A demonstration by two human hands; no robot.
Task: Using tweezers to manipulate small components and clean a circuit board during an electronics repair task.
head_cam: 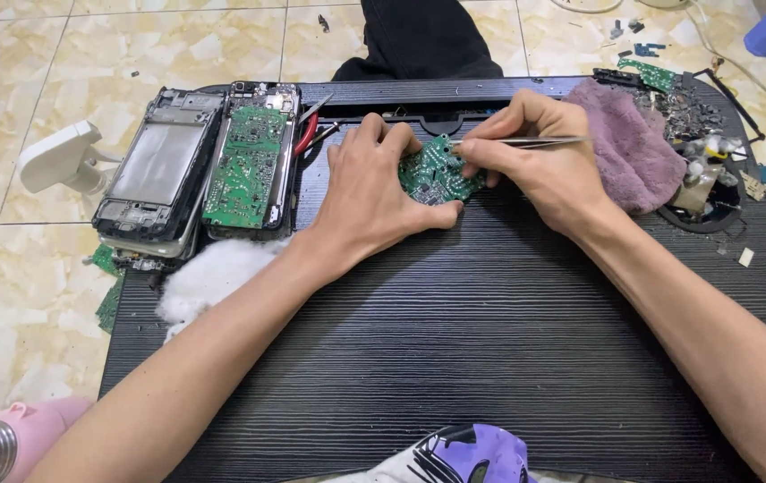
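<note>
At frame centre, upper half: a small green circuit board (435, 174), irregular in outline and studded with tiny components, lies on the black table (490, 358) between both hands.
Left hand (370, 192): fingers curled, palm down, pinching the board's left edge and pressing it flat.
Right hand (535, 161): closed around slim metal tweezers (526, 141), whose tip touches the board's upper right edge.
Table surface: dark, with fine horizontal wood-grain ridges and a raised rim along the top.
Upper left of the table: two opened phone frames side by side; the left phone frame (157, 170) shows a grey metal plate, and the right phone frame (251, 165) holds a long green board.
Beside them: red-handled tool (305, 134), partly hidden.
Left edge, below the phones: white fluffy wad (213, 273), soft and cottony.
Upper right: mauve plush cloth (634, 143), just beside the right hand.
Far upper right: round black recess (710, 192) in the table holding mixed scraps and small parts, too jumbled to tell apart.
Floor: glossy beige marbled tiles (25, 250).
</note>
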